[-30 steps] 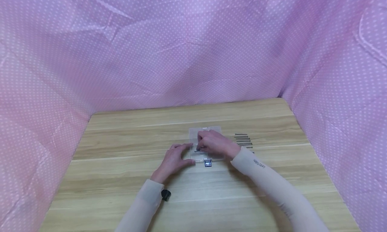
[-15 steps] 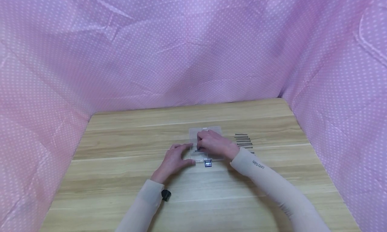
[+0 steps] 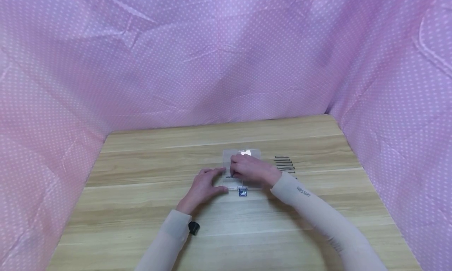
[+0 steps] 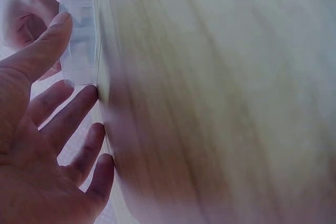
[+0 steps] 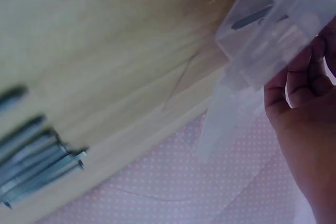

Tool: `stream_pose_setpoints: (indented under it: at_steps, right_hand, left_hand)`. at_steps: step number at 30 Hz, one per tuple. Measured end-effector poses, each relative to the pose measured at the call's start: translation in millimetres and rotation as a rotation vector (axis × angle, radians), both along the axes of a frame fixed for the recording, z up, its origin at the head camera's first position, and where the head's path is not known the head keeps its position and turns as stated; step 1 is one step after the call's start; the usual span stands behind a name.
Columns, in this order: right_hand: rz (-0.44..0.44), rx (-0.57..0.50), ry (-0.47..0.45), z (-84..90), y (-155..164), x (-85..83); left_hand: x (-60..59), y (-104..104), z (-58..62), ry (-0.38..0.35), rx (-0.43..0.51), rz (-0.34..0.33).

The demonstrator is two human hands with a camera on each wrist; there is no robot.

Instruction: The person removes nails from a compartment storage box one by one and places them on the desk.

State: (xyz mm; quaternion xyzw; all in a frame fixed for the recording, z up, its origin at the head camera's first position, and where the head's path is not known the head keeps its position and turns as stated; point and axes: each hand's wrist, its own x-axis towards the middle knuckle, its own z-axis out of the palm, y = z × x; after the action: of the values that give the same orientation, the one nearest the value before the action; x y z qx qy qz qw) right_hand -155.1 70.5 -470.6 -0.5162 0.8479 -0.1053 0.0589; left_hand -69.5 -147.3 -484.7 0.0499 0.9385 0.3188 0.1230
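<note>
On wooden table (image 3: 141, 208) — left hand (image 3: 204, 184) flat against clear box (image 3: 236, 182), right hand (image 3: 251, 169) curled inside it.

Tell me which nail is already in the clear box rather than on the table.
It is the lone dark nail lying inside the clear plastic box, under the right hand. The other nails lie in a row on the table, right of the box.

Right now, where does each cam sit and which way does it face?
Head: above, looking forward and down at the table; both hands and sleeves show around the clear box.
Left wrist: beside the left hand, facing the box's side.
Right wrist: by the right hand, facing the box and the nails.
Shared: all three show the box.
</note>
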Motion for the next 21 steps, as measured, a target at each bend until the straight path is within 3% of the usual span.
stream_pose_setpoints:
  at_steps: [8,21]
  right_hand:
    - [-0.022,-0.050,-0.134,-2.1,4.9,-3.8]
    - [-0.078,-0.130,-0.202,2.9,10.8,0.0]
  left_hand:
    - [-0.2,0.1,-1.0,-0.005,0.001,0.006]
    - [0.4,-0.3,-0.6,0.018,0.003,-0.010]
